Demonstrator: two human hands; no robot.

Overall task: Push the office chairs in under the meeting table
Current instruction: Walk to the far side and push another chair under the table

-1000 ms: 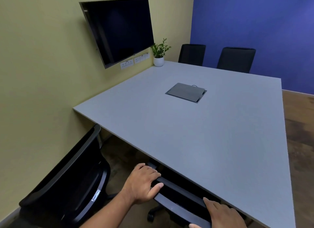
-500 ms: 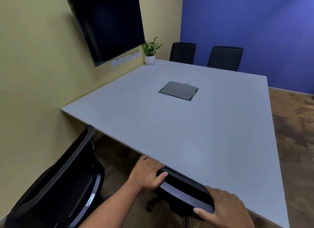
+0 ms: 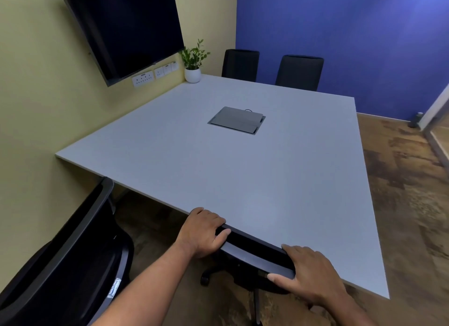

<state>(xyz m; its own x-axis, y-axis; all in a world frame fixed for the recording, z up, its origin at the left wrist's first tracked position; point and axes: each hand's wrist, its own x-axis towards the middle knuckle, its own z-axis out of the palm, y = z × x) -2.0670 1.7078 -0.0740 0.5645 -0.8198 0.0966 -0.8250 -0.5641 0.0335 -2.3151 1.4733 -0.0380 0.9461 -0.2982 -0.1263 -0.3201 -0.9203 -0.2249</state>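
Note:
A large grey meeting table (image 3: pixel 279 180) fills the middle of the view. A black office chair (image 3: pixel 252 253) stands at its near edge, the top of its backrest touching the table edge and its seat hidden underneath. My left hand (image 3: pixel 204 231) grips the left end of that backrest's top. My right hand (image 3: pixel 308 267) grips the right end. A second black chair (image 3: pixel 70 260) stands at the lower left, pulled out from the table and turned sideways. Two more black chairs (image 3: pixel 240 64) (image 3: pixel 300 72) stand tucked in at the far side.
A flat grey cable box lid (image 3: pixel 237 119) lies in the table's middle. A potted plant (image 3: pixel 193 63) sits at the far left corner. A dark screen (image 3: pixel 126 27) and sockets hang on the yellow wall. Brown floor (image 3: pixel 408 192) runs along the right, with a glass door frame (image 3: pixel 435 112).
The chair in my hands has rolled forward, and its backrest top has gone from sticking out below the table edge to lying against it. Both hands kept their grip.

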